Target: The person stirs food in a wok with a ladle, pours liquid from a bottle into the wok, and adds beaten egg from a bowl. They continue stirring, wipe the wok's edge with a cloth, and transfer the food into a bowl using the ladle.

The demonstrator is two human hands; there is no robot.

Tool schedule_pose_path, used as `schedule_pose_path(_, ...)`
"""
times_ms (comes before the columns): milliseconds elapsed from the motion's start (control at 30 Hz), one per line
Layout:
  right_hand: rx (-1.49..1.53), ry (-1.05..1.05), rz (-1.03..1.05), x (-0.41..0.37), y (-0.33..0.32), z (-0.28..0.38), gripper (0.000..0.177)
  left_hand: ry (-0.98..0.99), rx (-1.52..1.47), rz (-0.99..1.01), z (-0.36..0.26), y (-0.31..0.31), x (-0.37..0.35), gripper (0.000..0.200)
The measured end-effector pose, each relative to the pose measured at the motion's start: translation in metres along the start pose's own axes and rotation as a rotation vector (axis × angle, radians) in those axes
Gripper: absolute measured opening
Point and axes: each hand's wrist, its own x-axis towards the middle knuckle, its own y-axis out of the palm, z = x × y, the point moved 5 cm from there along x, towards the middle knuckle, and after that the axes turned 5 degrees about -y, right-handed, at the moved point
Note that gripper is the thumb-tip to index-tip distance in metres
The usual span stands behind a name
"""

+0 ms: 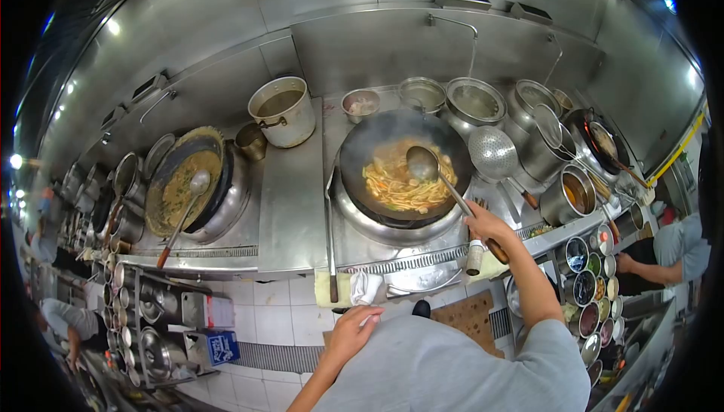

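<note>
My right hand (486,225) grips the wooden-ended handle of a ladle (423,163). The ladle's bowl rests in the food inside a large dark wok (369,129). Sliced vegetables and strips in brownish sauce (400,186) fill the wok's bottom, and steam rises from them. My left hand (353,334) hangs low in front of my body, holding nothing, its fingers loosely stretched. A folded white cloth (366,289) and a yellowish cloth (323,288) lie at the stove's edge just beyond it.
To the left, another wok (162,193) holds brownish food and a ladle (197,186). A tall pot (302,121) stands behind. On the right are a perforated skimmer (492,152), several pots, and seasoning containers (584,287). Water runs from a tap (474,38). Other people (675,250) stand at both sides.
</note>
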Motion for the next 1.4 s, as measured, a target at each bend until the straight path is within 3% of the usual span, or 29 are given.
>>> schedule_pose_path(33,-0.001,0.0,-0.002,0.017,0.011,-0.012,0.056,0.002,0.007,0.009,0.001,0.001,0.0,0.018)
schedule_pose_path(100,-0.026,-0.055,-0.221,0.054,0.029,-0.03,0.057,0.017,0.009,0.018,-0.001,0.004,0.005,0.018)
schedule_pose_path(167,0.408,0.035,-0.081,0.057,0.058,-0.006,0.057,0.056,0.033,0.059,-0.008,0.009,0.008,0.018)
schedule_pose_path(267,0.693,0.104,0.164,0.063,0.077,-0.002,0.054,0.092,0.073,0.082,-0.018,0.012,0.013,0.018)
schedule_pose_path(300,0.699,0.1,0.154,0.058,0.072,-0.007,0.054,0.1,0.078,0.091,-0.019,0.011,0.013,0.018)
schedule_pose_path(433,0.494,0.117,0.211,0.012,0.032,-0.004,0.06,0.105,0.069,0.048,-0.01,0.009,0.01,0.019)
schedule_pose_path(500,0.107,0.112,0.087,0.011,0.011,-0.009,0.06,0.086,0.049,0.019,-0.002,0.006,0.006,0.019)
schedule_pose_path(533,0.104,0.113,0.098,0.017,0.014,-0.008,0.06,0.062,0.042,0.015,0.002,0.006,0.004,0.018)
schedule_pose_path(600,-0.153,0.07,-0.109,0.036,0.011,-0.007,0.064,0.037,0.032,0.011,0.005,0.006,0.0,0.018)
schedule_pose_path(633,-0.155,0.072,-0.106,0.047,0.02,-0.007,0.064,0.027,0.019,0.021,0.003,0.007,0.001,0.018)
schedule_pose_path(700,0.22,0.049,-0.112,0.066,0.047,0.001,0.063,0.016,0.003,0.034,-0.001,0.01,0.002,0.017)
schedule_pose_path(800,0.551,0.109,0.084,0.063,0.078,0.011,0.06,0.118,0.041,0.044,-0.014,0.01,0.005,0.017)
schedule_pose_path(967,0.366,0.056,0.149,0.02,0.041,0.007,0.063,0.108,0.031,-0.003,-0.011,0.004,0.003,0.017)
schedule_pose_path(1033,0.172,-0.003,-0.107,0.026,0.016,-0.009,0.065,0.075,0.007,-0.001,-0.003,0.004,-0.001,0.017)
schedule_pose_path(1067,0.169,-0.001,-0.1,0.036,0.01,-0.02,0.065,0.057,-0.009,0.009,-0.001,0.004,-0.002,0.017)
schedule_pose_path(1133,-0.111,-0.159,-0.377,0.059,-0.009,-0.033,0.066,0.062,-0.001,0.003,-0.004,0.003,-0.003,0.017)
schedule_pose_path(1267,-0.086,-0.106,-0.408,0.071,0.002,-0.034,0.068,0.093,0.049,-0.001,-0.013,0.001,-0.003,0.018)
schedule_pose_path(1333,0.25,0.079,-0.224,0.055,0.035,-0.027,0.068,0.08,0.053,-0.005,-0.011,0.0,-0.005,0.018)
schedule_pose_path(1400,0.667,0.136,-0.071,0.037,0.064,-0.008,0.048,0.069,0.057,-0.003,-0.009,0.0,-0.005,0.017)
